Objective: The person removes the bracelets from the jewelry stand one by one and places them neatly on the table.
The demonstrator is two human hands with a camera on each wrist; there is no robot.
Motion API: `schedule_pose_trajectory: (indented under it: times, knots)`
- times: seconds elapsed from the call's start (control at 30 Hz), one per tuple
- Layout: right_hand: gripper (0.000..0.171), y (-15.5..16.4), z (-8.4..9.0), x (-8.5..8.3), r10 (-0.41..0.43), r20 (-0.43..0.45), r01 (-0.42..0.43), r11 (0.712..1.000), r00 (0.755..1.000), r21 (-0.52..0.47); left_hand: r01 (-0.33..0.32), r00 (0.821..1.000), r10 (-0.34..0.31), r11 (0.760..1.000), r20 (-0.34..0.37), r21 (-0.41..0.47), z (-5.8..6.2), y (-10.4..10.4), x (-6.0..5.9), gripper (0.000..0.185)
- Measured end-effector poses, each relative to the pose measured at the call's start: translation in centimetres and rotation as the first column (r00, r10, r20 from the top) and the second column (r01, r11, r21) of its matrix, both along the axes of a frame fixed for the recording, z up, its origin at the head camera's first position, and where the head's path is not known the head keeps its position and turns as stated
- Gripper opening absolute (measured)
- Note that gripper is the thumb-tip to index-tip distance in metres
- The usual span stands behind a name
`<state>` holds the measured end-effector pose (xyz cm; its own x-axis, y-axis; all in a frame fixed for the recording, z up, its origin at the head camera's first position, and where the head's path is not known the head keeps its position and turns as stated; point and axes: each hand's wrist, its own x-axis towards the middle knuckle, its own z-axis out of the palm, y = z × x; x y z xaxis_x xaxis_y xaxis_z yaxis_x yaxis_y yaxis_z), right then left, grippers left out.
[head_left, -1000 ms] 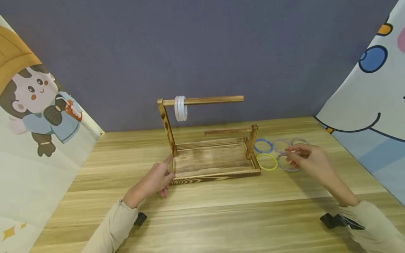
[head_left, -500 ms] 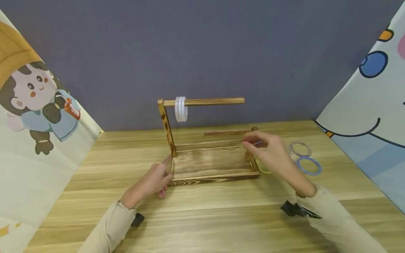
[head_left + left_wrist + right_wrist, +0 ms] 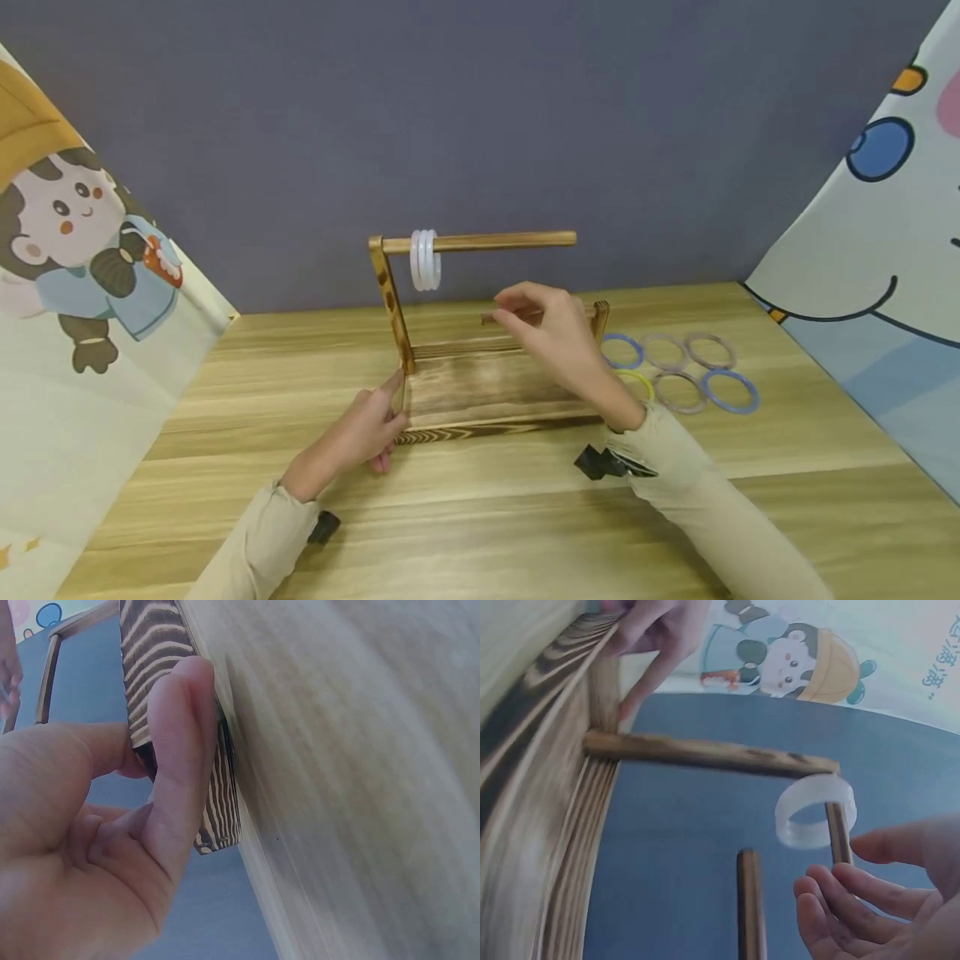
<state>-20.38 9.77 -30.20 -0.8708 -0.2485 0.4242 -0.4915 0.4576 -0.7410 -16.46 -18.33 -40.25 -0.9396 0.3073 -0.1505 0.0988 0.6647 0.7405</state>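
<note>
1. The tabletop [image 3: 480, 508] carries a wooden rack [image 3: 487, 392] at its middle.
2. The left hand [image 3: 360, 433] grips the rack's near left corner, thumb and fingers pinching the edge.
3. The right hand [image 3: 551, 333] hovers at the lower rod [image 3: 585, 312], fingers curled; I cannot tell whether it holds anything.
4. White rings [image 3: 424, 259] hang on the upper rod [image 3: 495, 242]; coloured rings [image 3: 678, 371] lie to the right of the rack.

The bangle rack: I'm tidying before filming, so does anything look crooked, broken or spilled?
Nothing stands out. The wooden rack sits flat, three white bangles hang on its upper bar, and six coloured bangles lie in rows beside it. Its dark patches look like a burnt finish, not damage.
</note>
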Motion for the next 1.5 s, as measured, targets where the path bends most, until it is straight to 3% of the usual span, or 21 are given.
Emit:
schedule_pose_trajectory:
  times: [0.2,0.53,0.77,0.93,1.17,1.5]
  knots:
    - [0.019,-2.7,0.4,-0.6,0.011,-0.046,-0.015,0.996,0.999,-0.09,0.011,1.0,-0.011,1.0,0.005,0.01,-0.1,0.1,0.1,0.076]
    - [0.031,-5.7,0.4,-1.3,0.11,0.05,-0.094,0.962,0.993,-0.257,-0.001,1.0,0.001,1.0,0.001,0.005,-0.3,0.1,0.2,0.076]
    - [0.04,-6.8,-0.2,-1.5,0.177,0.105,-0.14,0.947,0.979,-0.289,0.024,0.999,-0.024,1.0,-0.023,-0.002,-0.5,0.3,0.0,0.075]
    - [0.04,-6.7,-0.4,-1.5,0.185,0.097,-0.149,0.943,0.978,-0.299,0.027,0.999,-0.027,1.0,-0.032,0.005,-0.5,0.6,-0.2,0.075]
    - [0.035,-6.8,-0.5,-1.5,0.148,0.05,-0.127,0.948,0.988,-0.293,0.02,0.999,-0.02,1.0,-0.036,0.009,-0.2,0.5,-0.1,0.076]
    - [0.029,-6.7,0.0,-1.9,0.022,-0.047,-0.033,0.971,0.999,-0.238,-0.003,0.999,0.003,1.0,-0.032,-0.01,-0.2,0.1,0.0,0.074]
